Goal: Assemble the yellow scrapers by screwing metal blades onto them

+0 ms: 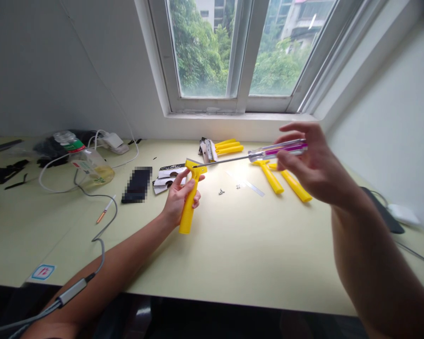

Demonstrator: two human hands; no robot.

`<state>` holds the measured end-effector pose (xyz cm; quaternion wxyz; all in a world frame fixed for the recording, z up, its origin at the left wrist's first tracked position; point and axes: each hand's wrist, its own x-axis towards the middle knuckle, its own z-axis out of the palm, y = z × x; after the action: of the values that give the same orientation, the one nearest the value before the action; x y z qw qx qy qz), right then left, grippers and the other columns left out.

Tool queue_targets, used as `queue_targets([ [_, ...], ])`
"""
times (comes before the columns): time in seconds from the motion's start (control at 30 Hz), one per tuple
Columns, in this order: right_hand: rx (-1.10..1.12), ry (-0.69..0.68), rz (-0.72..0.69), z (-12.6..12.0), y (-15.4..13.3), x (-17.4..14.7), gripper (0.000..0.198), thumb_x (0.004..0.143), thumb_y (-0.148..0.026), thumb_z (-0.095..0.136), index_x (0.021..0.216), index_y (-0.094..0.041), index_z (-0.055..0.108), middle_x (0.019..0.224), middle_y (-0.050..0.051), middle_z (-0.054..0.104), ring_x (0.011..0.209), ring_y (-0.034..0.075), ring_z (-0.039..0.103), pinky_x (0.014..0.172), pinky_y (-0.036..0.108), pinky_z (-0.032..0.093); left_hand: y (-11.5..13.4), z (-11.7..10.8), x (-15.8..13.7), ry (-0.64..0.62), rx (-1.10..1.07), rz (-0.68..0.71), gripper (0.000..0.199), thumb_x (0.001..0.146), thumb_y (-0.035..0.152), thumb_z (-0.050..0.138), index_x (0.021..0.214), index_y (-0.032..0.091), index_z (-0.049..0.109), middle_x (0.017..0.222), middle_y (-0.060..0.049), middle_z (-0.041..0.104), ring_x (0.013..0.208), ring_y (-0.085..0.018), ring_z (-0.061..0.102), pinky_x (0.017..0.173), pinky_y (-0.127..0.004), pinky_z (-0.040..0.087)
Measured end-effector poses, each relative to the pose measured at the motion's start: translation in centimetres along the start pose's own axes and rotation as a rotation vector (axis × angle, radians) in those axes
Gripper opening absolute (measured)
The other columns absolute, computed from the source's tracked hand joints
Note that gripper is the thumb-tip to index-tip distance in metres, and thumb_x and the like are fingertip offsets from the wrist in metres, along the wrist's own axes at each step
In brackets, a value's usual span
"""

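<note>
A yellow scraper (187, 214) is gripped round its handle by my left hand (178, 197), its wide head upward. My right hand (311, 165) holds a screwdriver (268, 151) by its clear and purple handle. The shaft runs left, and its tip meets the scraper's head. On the table beyond lie several small screws (221, 192), a few tiny metal pieces (238, 187) and a thin flat blade (255, 189). Two more yellow scraper handles (273, 180) rest below my right hand, partly covered by it.
Finished-looking yellow scrapers (229, 147) are stacked by the window wall. Blade packaging (164, 181) and a dark phone (137, 185) lie left of my left hand. Farther left are a bottle (92, 165), a charger (115, 142), cables and a cigarette (105, 211). A dark device (381, 212) lies at right.
</note>
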<state>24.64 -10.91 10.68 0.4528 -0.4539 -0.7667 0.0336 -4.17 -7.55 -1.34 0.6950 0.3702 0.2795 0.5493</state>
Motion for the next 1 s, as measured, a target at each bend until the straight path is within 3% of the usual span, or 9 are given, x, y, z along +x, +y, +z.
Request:
queue_targets([
  [0.07, 0.038, -0.085, 0.009, 0.0, 0.1, 0.0, 0.051, 0.085, -0.039, 0.066, 0.132, -0.03, 0.047, 0.108, 0.007, 0.066, 0.081, 0.023, 0.069, 0.064, 0.036, 0.058, 0.1, 0.0, 0.1, 0.015, -0.005, 0.002, 0.055, 0.079, 0.026, 0.073, 0.128, 0.035, 0.049, 0.121, -0.008, 0.065, 0.048, -0.005, 0.054, 0.04, -0.018, 0.039],
  [0.17, -0.037, 0.006, 0.073, 0.1, 0.3, 0.1, 0.04, 0.087, -0.042, 0.063, 0.124, -0.028, 0.054, 0.089, 0.004, 0.07, 0.073, 0.022, 0.069, 0.065, 0.038, 0.059, 0.1, 0.0, 0.1, 0.02, -0.007, 0.006, 0.057, 0.079, 0.026, 0.073, 0.129, 0.034, 0.048, 0.121, -0.009, 0.065, 0.048, -0.005, 0.054, 0.04, -0.018, 0.039],
  [0.3, 0.064, -0.092, 0.026, 0.5, 0.7, 0.1, 0.052, 0.085, -0.043, 0.067, 0.132, -0.029, 0.05, 0.105, 0.006, 0.069, 0.079, 0.022, 0.07, 0.066, 0.035, 0.06, 0.0, 0.0, 0.2, 0.051, -0.004, 0.002, 0.06, 0.077, 0.027, 0.075, 0.131, 0.034, 0.048, 0.12, -0.008, 0.066, 0.048, -0.005, 0.054, 0.04, -0.018, 0.039],
  [0.4, 0.066, -0.046, 0.082, 0.7, 1.1, 0.2, 0.043, 0.086, -0.044, 0.065, 0.123, -0.024, 0.056, 0.093, 0.006, 0.07, 0.072, 0.02, 0.07, 0.063, 0.032, 0.059, 0.1, -0.1, 0.3, 0.055, -0.001, 0.001, 0.062, 0.077, 0.027, 0.075, 0.132, 0.034, 0.047, 0.119, -0.009, 0.066, 0.048, -0.005, 0.054, 0.041, -0.018, 0.039],
  [0.53, 0.129, -0.083, 0.049, 0.9, 1.4, 0.2, 0.051, 0.081, -0.041, 0.07, 0.127, -0.028, 0.053, 0.114, 0.007, 0.067, 0.09, 0.023, 0.07, 0.074, 0.037, 0.06, 0.1, 0.0, 0.3, 0.069, -0.009, 0.007, 0.063, 0.075, 0.026, 0.076, 0.131, 0.034, 0.048, 0.118, -0.009, 0.066, 0.048, -0.006, 0.054, 0.04, -0.018, 0.039],
  [0.6, 0.111, -0.088, 0.042, 0.9, 1.6, 0.2, 0.045, 0.08, -0.04, 0.071, 0.122, -0.029, 0.057, 0.109, 0.005, 0.068, 0.09, 0.023, 0.07, 0.077, 0.037, 0.059, 0.1, 0.0, 0.4, 0.076, -0.008, -0.001, 0.062, 0.075, 0.026, 0.076, 0.13, 0.033, 0.048, 0.117, -0.009, 0.066, 0.049, -0.006, 0.054, 0.04, -0.018, 0.039],
  [0.7, 0.079, -0.052, 0.098, 1.0, 1.8, 0.3, 0.038, 0.084, -0.041, 0.067, 0.119, -0.026, 0.058, 0.094, 0.004, 0.069, 0.078, 0.021, 0.07, 0.071, 0.036, 0.059, 0.1, 0.0, 0.5, 0.075, -0.005, -0.008, 0.061, 0.075, 0.027, 0.076, 0.129, 0.032, 0.048, 0.117, -0.009, 0.067, 0.049, -0.006, 0.055, 0.04, -0.018, 0.039],
  [0.83, 0.144, -0.118, 0.053, 1.2, 2.0, 0.4, 0.052, 0.079, -0.041, 0.072, 0.125, -0.027, 0.053, 0.112, 0.007, 0.066, 0.088, 0.023, 0.069, 0.076, 0.037, 0.058, 0.1, -0.2, 0.6, 0.095, -0.006, -0.005, 0.061, 0.074, 0.027, 0.077, 0.129, 0.031, 0.048, 0.116, -0.009, 0.067, 0.049, -0.006, 0.055, 0.04, -0.018, 0.039],
  [1.0, 0.106, -0.097, 0.184, 1.9, 2.1, 0.3, 0.044, 0.08, -0.043, 0.072, 0.116, -0.024, 0.058, 0.09, 0.005, 0.07, 0.071, 0.021, 0.068, 0.061, 0.034, 0.057, 0.1, -0.3, 0.7, 0.111, -0.003, -0.011, 0.063, 0.075, 0.026, 0.076, 0.13, 0.031, 0.048, 0.116, -0.009, 0.067, 0.049, -0.006, 0.055, 0.04, -0.018, 0.039],
])
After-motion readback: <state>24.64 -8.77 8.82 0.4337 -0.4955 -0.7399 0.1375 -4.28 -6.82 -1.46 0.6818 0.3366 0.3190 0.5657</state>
